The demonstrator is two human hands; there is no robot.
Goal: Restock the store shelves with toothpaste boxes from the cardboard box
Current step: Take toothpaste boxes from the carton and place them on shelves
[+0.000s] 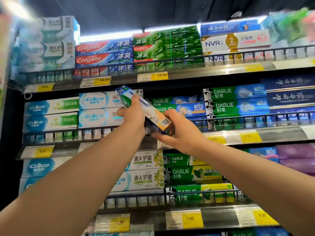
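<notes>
Both my hands hold up toothpaste boxes (150, 113) in front of the middle shelf (272, 133). The boxes are tilted, their blue and green end up left, their orange end with a QR code down right. My left hand (134, 114) grips them from the left side, fingers over the top. My right hand (177, 130) cups the lower orange end from below. How many boxes are in the bundle I cannot tell. The bundle sits before a gap between the Crest-style white boxes (98, 108) and the green Darlie boxes (179, 106). The cardboard box is out of view.
The top shelf (187, 72) carries Colgate boxes (104, 53) and NVR boxes (235, 43). The lower shelf (218, 217) holds more Darlie boxes (192, 174) and white boxes. Black wire rails (255, 120) run along each shelf front, with yellow price tags (160, 75) below.
</notes>
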